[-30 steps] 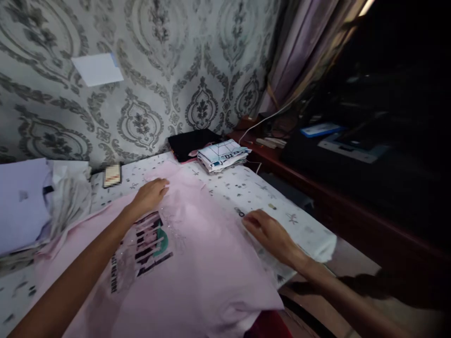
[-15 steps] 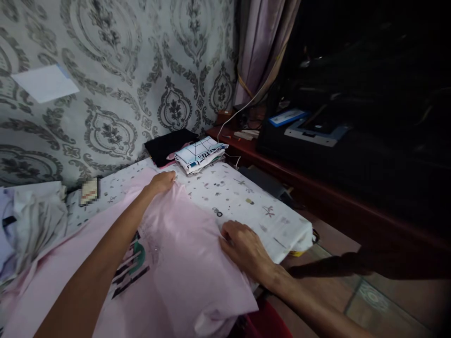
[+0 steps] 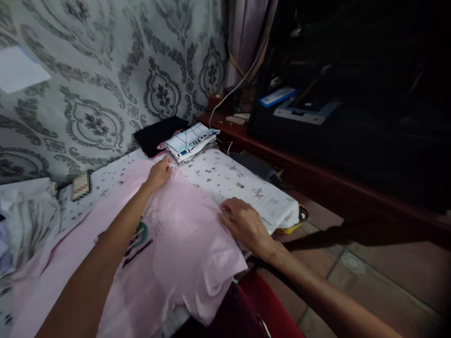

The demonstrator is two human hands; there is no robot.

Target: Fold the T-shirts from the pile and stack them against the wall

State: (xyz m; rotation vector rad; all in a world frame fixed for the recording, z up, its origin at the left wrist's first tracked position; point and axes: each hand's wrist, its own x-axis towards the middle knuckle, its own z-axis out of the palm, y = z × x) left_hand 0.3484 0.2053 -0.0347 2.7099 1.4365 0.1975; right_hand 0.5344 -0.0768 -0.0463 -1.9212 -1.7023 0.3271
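A pale pink T-shirt (image 3: 190, 239) with a dark and green print lies spread over the near part of the patterned white cover. My left hand (image 3: 160, 171) is closed on the shirt's far edge, and the cloth puckers at its fingertips. At the shirt's right edge is my right hand (image 3: 244, 223), its fingers loosely bent and a small gap showing between thumb and forefinger. Its thumb lies against the pink cloth; the other fingertips are partly hidden. Just beyond my left hand sits a stack of folded clothes (image 3: 192, 143), white printed cloth on top.
Black folded cloth (image 3: 160, 134) lies beside the stack, by the wall. Crumpled pale clothes (image 3: 33, 216) are at left. The white patterned cover (image 3: 229, 171) ends at right above a tiled floor (image 3: 327, 267). A dark red cabinet (image 3: 310, 173) stands along the right. Something red (image 3: 269, 300) is below the shirt.
The view has shifted slightly right and down. The shirt's near right corner has drawn up toward the cover, and more of the red thing shows. My left hand keeps its hold.
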